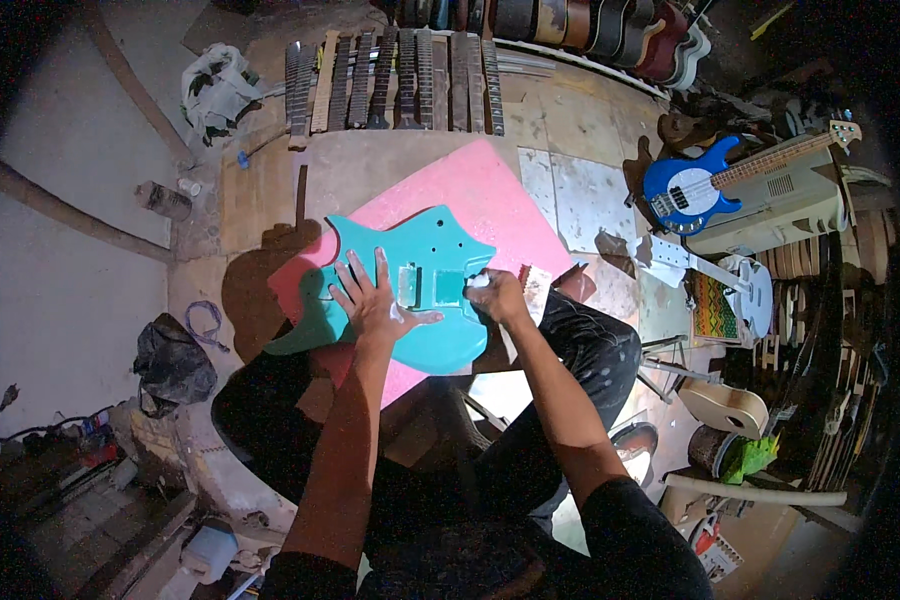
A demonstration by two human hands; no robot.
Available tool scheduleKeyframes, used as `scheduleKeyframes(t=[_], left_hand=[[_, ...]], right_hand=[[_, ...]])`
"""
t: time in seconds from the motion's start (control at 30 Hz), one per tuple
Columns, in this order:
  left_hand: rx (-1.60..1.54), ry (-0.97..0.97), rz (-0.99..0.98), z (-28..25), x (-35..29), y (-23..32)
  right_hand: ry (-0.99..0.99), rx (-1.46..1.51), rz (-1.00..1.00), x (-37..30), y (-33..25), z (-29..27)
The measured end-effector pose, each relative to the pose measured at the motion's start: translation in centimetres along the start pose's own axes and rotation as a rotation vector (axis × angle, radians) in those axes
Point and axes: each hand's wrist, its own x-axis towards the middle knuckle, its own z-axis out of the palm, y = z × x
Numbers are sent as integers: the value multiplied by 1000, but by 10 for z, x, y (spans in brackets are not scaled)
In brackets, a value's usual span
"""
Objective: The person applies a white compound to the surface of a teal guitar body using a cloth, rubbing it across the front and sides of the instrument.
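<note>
A turquoise electric guitar body (415, 240) lies across a pink board (475, 175) over my lap. Two rectangular cavities and a few small holes are cut into its face. My left hand (373, 302) rests flat on the body with its fingers spread, left of the cavities; pale dust shows on its thumb. At the body's right edge, beside the neck-end notch, my right hand (498, 296) is closed in a pinch on a small white piece (480, 281). Most of that piece is hidden by the fingers, so its kind is unclear.
Guitar necks (390, 80) stand in a row at the far side. A blue bass guitar (690, 190) leans at the right, near a pale guitar (753, 295). A black bag (174, 360) sits at the left. Hanging guitar bodies (605, 30) line the back.
</note>
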Motion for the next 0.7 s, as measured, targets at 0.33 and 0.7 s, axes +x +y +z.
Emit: scheduleKeyframes(t=[0.33,0.7], left_hand=[[-11,-1,17,-1,-2,14],[-14,34,-18,-5,-5,-6]], right_hand=[[-37,-18,-6,7,38,0],[-92,-237,-104,-16,-21,1]])
